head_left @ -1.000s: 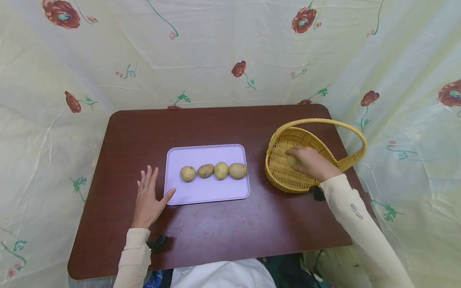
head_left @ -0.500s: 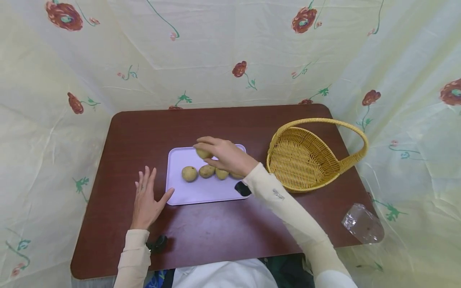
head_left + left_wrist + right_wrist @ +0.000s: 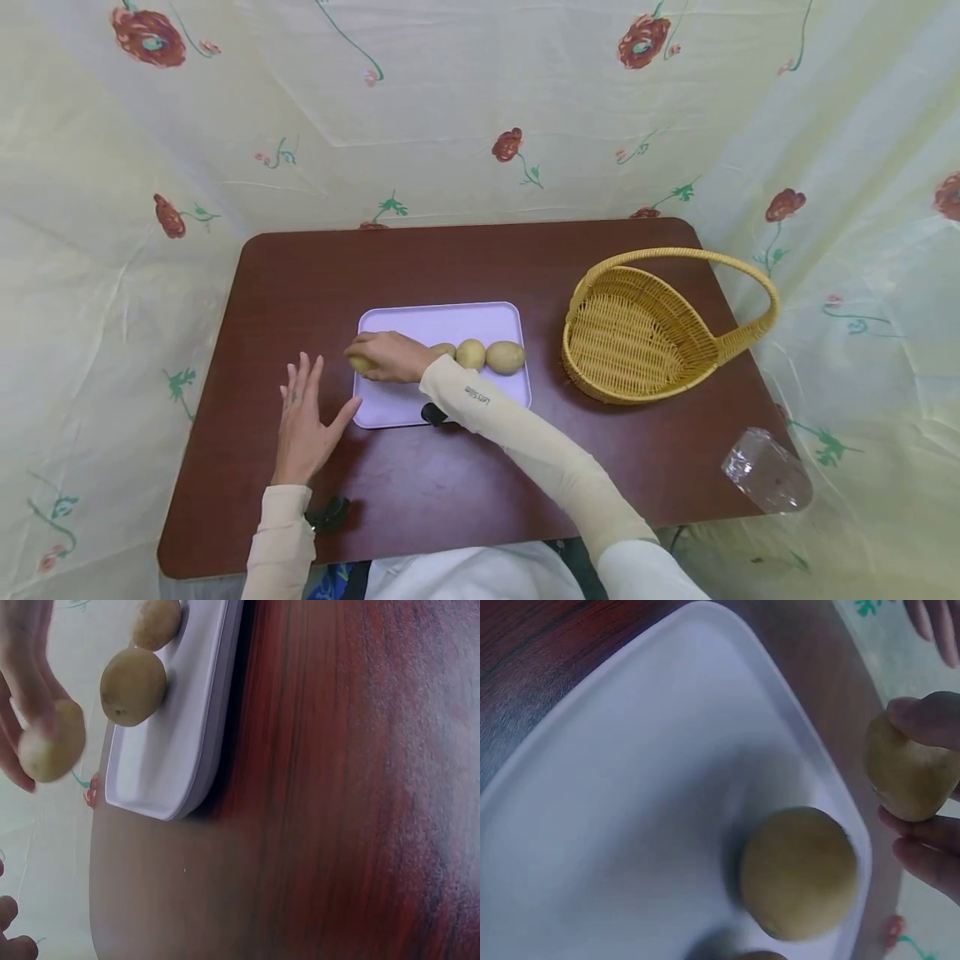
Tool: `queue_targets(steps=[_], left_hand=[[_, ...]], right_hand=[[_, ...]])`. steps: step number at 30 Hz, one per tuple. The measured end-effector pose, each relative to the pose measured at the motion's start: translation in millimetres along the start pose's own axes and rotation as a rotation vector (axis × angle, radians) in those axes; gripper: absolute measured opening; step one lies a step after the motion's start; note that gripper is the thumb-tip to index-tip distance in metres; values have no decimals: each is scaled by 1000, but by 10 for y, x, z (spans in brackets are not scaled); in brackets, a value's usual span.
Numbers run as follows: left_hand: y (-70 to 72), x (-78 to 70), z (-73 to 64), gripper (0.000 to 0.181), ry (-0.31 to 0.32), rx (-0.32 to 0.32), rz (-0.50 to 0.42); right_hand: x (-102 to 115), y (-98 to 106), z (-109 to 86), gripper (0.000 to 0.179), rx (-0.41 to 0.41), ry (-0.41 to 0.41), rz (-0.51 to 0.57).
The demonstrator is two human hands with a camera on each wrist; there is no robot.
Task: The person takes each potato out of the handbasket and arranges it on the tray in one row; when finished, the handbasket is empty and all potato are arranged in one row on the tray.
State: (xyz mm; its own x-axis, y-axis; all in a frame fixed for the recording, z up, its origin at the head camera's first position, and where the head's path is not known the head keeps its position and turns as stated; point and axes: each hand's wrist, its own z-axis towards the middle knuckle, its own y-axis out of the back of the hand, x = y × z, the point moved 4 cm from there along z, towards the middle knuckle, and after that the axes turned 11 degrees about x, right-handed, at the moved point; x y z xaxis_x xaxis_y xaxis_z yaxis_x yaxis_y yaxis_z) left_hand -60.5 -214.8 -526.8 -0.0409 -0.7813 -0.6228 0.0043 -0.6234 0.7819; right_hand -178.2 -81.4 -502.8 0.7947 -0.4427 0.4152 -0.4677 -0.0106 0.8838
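My right hand [image 3: 393, 357] pinches a potato [image 3: 907, 772] between thumb and fingertips, over the left end of a lilac tray [image 3: 442, 318]. In the left wrist view that held potato [image 3: 52, 742] is raised above the tray's rim. Several more potatoes lie in a row on the tray, among them a large one [image 3: 506, 357] at the right end. The hand hides the row's left-end potato in the head view, but the right wrist view shows a potato [image 3: 799, 874] there. My left hand [image 3: 307, 425] has its fingers spread, thumb beside the tray's left edge, holding nothing.
A yellow wicker basket [image 3: 637, 342] with a tall handle stands on the right of the brown table [image 3: 480, 483], no potato showing inside. A crumpled clear plastic piece [image 3: 768, 471] lies at the right front corner. Floral cloth [image 3: 450, 108] hangs behind.
My right hand has left the basket with a potato, crossed leftward over the tray, and now lowers near its left end. The left hand has hardly moved.
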Motion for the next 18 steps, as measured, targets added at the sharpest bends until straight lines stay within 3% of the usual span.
queue_targets(steps=[5, 10, 18], left_hand=[[-4, 17, -8, 87, -3, -2, 3], [2, 21, -18, 88, -1, -5, -3], [-5, 25, -16, 87, 2, 0, 7]], right_hand=[[-57, -179, 133, 46, -9, -40, 2], [-128, -352, 193, 43, 6, -122, -68], [-181, -415, 201, 51, 2, -186, -96]])
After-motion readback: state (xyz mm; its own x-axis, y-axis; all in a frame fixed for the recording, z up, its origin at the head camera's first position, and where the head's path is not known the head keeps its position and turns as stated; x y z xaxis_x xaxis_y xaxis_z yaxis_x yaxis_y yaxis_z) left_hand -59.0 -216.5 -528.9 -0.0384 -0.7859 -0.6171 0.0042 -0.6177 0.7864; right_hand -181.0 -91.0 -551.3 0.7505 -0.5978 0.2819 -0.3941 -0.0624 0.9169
